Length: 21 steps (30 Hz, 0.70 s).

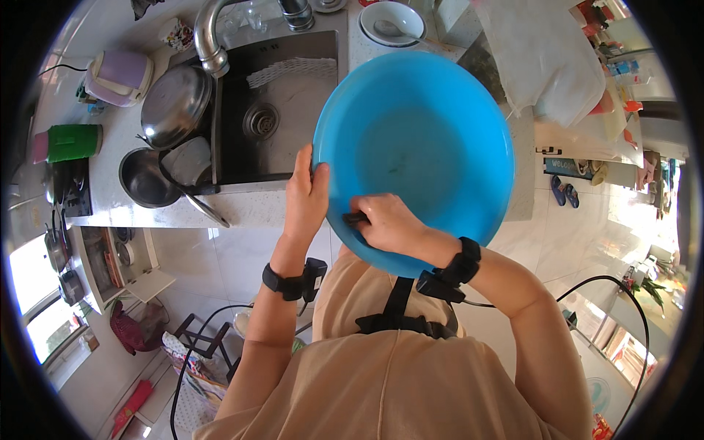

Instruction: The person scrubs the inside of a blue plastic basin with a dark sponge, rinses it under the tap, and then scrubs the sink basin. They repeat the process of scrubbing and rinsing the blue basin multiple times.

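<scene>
A large blue plastic basin (418,159) is tilted against the front edge of the counter, its open side facing me. My left hand (307,192) grips the basin's left rim, with the thumb on the rim's near side. Inside the lower left of the basin, my right hand (390,223) is closed around a small dark object (356,219), mostly hidden by the fingers. That hand is close to the inner wall; contact cannot be told. A few dark specks mark the basin's bottom. Both wrists wear black straps with small boxes.
Left of the basin is a stainless steel sink (297,121) with a faucet (212,49) and white foam netting (291,71). Pans and a wok lid (176,107) crowd the counter further left. White bowls (391,25) and a plastic bag (544,60) are behind. A cable (641,330) loops at the right.
</scene>
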Tool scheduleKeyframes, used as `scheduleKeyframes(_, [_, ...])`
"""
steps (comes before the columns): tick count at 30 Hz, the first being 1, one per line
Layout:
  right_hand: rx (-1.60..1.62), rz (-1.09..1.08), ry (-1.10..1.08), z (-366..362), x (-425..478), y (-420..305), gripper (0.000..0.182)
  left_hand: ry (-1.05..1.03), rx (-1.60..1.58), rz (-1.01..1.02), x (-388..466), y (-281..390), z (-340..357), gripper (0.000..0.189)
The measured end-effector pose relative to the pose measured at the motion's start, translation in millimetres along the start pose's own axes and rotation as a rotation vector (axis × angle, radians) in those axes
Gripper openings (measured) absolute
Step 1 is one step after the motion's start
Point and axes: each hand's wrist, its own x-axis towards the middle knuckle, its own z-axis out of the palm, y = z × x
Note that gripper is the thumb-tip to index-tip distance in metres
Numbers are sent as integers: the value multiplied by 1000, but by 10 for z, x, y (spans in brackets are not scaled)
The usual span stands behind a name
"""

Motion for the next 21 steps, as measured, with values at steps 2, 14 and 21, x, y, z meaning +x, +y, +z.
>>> scheduleKeyframes(2, [-27,14,131,25,179,-39,6,-6,-72,22,-28,-75,22,31])
scheduleKeyframes(14, [217,244,1118,-525,1254,47,10,0,-35,-155,-566,58,73,34])
scheduleKeyframes(21, [-28,-154,89,75,335,58,5,15,-217,-241,-585,56,97,32])
